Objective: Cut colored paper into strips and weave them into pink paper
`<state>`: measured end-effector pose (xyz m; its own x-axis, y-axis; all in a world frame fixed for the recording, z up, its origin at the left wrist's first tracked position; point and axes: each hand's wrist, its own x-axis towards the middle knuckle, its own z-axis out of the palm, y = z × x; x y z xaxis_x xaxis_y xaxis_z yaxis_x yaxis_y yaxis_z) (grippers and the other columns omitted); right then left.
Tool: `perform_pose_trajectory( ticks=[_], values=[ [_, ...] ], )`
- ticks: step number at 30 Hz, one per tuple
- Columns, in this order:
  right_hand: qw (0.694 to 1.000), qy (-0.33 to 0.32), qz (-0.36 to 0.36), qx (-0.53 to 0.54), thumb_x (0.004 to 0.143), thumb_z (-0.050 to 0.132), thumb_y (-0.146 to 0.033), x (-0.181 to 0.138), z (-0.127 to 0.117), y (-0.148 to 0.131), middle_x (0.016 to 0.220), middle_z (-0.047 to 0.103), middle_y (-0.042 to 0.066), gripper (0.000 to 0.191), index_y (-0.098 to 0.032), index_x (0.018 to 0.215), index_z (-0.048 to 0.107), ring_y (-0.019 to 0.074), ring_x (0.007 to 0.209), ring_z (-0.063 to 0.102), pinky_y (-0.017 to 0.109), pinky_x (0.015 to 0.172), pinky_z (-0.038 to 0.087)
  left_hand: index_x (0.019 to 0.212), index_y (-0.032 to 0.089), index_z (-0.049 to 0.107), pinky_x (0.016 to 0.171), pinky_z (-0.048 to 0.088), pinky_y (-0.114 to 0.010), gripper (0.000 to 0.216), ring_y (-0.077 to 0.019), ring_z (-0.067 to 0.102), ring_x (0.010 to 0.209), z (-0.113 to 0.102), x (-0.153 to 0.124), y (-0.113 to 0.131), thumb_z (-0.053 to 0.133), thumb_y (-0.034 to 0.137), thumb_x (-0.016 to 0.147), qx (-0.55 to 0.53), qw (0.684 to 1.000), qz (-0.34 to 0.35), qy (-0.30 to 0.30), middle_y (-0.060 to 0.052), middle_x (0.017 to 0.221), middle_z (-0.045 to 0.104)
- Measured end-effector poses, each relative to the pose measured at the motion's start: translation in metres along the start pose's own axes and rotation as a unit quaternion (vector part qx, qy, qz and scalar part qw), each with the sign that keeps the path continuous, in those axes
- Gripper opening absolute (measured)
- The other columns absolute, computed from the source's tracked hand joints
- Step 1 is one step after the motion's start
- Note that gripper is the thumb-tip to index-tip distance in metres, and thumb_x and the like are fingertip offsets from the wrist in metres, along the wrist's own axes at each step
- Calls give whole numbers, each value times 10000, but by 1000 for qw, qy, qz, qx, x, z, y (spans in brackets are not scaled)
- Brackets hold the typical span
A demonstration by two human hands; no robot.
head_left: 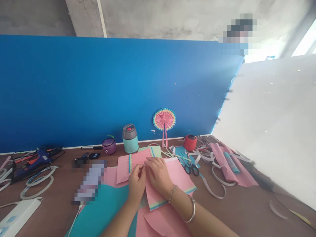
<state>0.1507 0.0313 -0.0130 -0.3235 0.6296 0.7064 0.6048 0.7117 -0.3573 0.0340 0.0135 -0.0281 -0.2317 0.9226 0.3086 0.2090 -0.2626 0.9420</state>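
Note:
A pink paper sheet with striped coloured edges [181,179] lies on the brown table in front of me. My left hand [136,182] pinches its folded upper left edge, fingers closed on the paper. My right hand [158,174] lies on top of the same sheet with fingers curled down, pressing the fold beside the left hand; a chain bracelet and a metal bangle sit on that wrist. A second pink sheet with a coloured stripe [130,166] lies just behind the hands. More pink paper [160,223] and a teal sheet [103,210] lie under my forearms.
A finished round paper fan [164,120] leans on the blue partition [98,89]. Scissors [190,167], a red tape roll [190,142], a teal jar [130,138], a purple pot [109,145], a blue glue gun [34,163], white rings [37,184], paper strips and pink scraps [227,164] surround me. A white board [271,125] stands right.

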Motion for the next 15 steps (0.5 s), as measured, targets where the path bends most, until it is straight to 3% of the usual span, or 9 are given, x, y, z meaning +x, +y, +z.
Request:
perform_pose_trajectory(
  ticks=[9,15],
  values=[
    [998,-3,55,-13,809,379,-61,-4,6,6,818,584,45,201,-176,889,523,187,788,492,327,755,330,777,188,631,719,470,-314,184,-223,628,785,0,3,-2,509,326,782,-24,999,-18,-25,-49,783,688],
    [997,14,43,-61,825,473,-119,-2,1,2,965,589,56,141,-201,856,584,208,907,469,351,795,295,782,186,598,673,487,-304,166,-209,644,737,1,3,-4,526,335,772,-41,998,-38,-21,-45,752,691]
  ],
)
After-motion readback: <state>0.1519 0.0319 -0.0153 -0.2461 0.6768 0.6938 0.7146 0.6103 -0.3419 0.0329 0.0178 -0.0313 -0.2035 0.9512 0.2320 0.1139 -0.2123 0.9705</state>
